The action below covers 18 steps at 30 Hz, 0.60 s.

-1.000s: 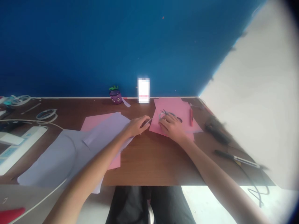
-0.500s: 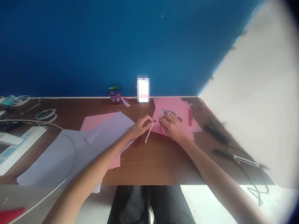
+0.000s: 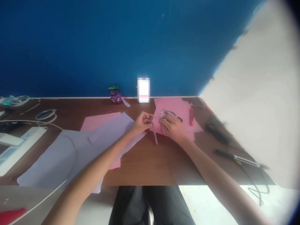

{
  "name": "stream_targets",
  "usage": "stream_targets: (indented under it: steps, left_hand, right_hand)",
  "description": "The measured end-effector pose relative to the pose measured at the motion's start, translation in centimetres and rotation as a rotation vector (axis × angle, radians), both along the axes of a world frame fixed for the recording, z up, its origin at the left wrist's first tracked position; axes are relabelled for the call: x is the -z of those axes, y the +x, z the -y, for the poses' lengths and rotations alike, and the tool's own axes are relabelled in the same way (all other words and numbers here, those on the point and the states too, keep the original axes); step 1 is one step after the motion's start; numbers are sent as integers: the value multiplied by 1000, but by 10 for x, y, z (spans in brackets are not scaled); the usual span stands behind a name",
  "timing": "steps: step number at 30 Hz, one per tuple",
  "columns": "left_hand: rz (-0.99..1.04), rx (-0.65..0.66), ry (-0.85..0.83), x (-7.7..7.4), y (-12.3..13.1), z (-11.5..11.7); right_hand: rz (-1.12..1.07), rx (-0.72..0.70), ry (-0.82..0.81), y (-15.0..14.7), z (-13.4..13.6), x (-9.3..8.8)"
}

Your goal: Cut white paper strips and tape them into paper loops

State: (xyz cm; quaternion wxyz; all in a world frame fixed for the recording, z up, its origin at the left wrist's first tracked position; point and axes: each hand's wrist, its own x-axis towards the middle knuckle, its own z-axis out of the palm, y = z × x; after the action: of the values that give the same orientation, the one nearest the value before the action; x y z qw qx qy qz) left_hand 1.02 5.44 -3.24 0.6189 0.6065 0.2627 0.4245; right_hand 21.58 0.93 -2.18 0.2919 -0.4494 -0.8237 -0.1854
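Note:
My left hand (image 3: pixel 142 122) pinches the upper end of a thin pale purple paper strip (image 3: pixel 154 135), which hangs down over the table. Just to its right, my right hand (image 3: pixel 172 125) is curled low over the pink paper sheets (image 3: pixel 173 104), fingertips down. A small pale pink edge shows under those fingers; what it belongs to is hidden. Behind the right hand lies a grey looped thing with a dark end (image 3: pixel 167 112), partly covered, its kind unclear. A red pen-like object (image 3: pixel 192 117) rests on the pink sheets to the right.
Pale purple sheets (image 3: pixel 58 156) over pink paper (image 3: pixel 98 120) cover the left side. A purple cup (image 3: pixel 115 97) and a bright, blurred-out screen (image 3: pixel 143 90) stand by the blue wall. A white power strip (image 3: pixel 21 150), cables (image 3: pixel 48 120) and a dark-handled tool (image 3: pixel 225 153) lie toward the sides.
The strip's free end has swung to the right and its flat face now shows. My left hand has turned slightly, and the purple sheet beneath it has shifted right. My right hand stays put.

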Motion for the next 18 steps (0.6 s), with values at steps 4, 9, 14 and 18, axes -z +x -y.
stream_targets:
  steps: [4, 9, 14, 18]
  left_hand:
    - [13, -93, -14, 6, -1, -5]
    - [68, -114, -45, 5, -6, -9]
    - [125, -111, -47, -3, -17, -12]
    - [136, -104, -67, -9, -23, -15]
  right_hand:
    - [-3, 39, -2, 4, -1, -1]
    - [-25, 97, -39, 14, -6, 3]
    - [-55, 129, -56, 22, -10, 4]
    - [-70, 149, -71, 25, -11, 3]
